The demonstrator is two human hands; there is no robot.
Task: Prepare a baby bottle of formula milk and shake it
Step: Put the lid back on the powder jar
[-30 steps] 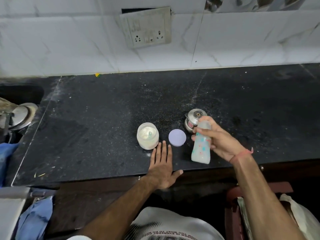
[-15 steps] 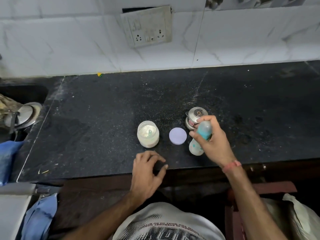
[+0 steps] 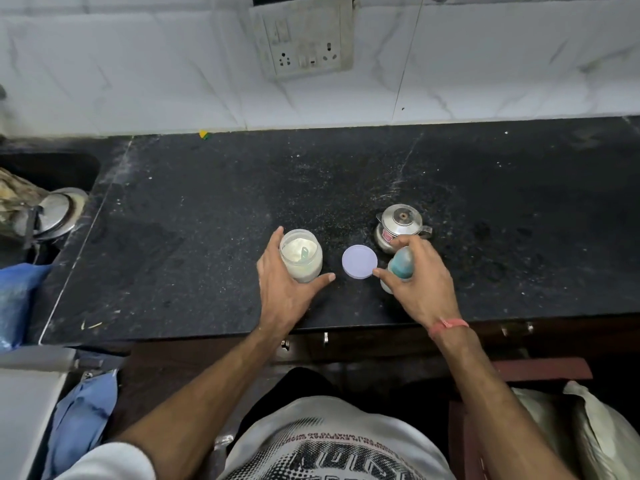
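An open clear jar of white formula powder (image 3: 300, 258) with a scoop inside stands on the black counter (image 3: 194, 230). My left hand (image 3: 284, 289) wraps round the jar from the left and front. The jar's lilac lid (image 3: 359, 261) lies flat just right of it. My right hand (image 3: 420, 284) grips the baby bottle (image 3: 401, 265) by its teal cap, and the bottle stands upright on the counter. Most of the bottle's body is hidden behind my fingers.
A small steel kettle (image 3: 400, 226) stands right behind the bottle. A sink with a steel lid (image 3: 57, 213) lies at the far left, beside blue cloth (image 3: 17, 292). A wall socket plate (image 3: 304, 36) hangs above. The counter's front edge (image 3: 346, 329) runs near my wrists.
My right hand has brought the bottle from tilted in the air down to stand on the counter. My left hand moved forward from the counter's edge and took hold of the powder jar.
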